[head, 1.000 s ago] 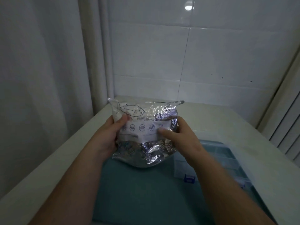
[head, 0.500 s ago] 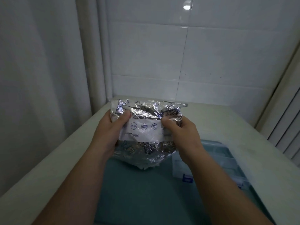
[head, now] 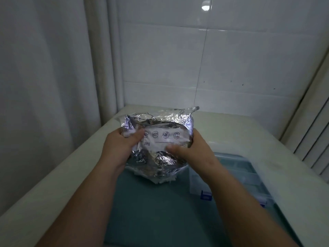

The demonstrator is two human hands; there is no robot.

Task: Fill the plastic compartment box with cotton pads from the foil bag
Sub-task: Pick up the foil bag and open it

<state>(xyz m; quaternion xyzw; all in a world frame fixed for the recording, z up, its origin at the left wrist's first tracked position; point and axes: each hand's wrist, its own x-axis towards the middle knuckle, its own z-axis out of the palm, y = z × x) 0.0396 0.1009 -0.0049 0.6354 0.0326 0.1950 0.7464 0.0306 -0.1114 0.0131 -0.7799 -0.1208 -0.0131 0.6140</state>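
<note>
Nearest, two bare forearms reach forward over a green mat (head: 151, 211). The left hand (head: 121, 147) and the right hand (head: 192, 152) both grip the foil bag (head: 160, 122) above the far part of the mat. Each thumb presses on the printed front, and the other fingers are curled behind, mostly hidden.

Compared with one second ago, the bag is more crushed and its top edge is bent over. The hands now squeeze it from the two sides. Something white shows at its low edge, maybe cotton pads, but I cannot tell. I judge the bag is being worked open, and no pad is in the box yet.

The plastic box (head: 236, 172) lies at the right, behind the right arm. The mat lies on a pale counter (head: 267, 136). Farther stand a white tiled wall (head: 231, 59) and, at the left, a curtain (head: 44, 86).
</note>
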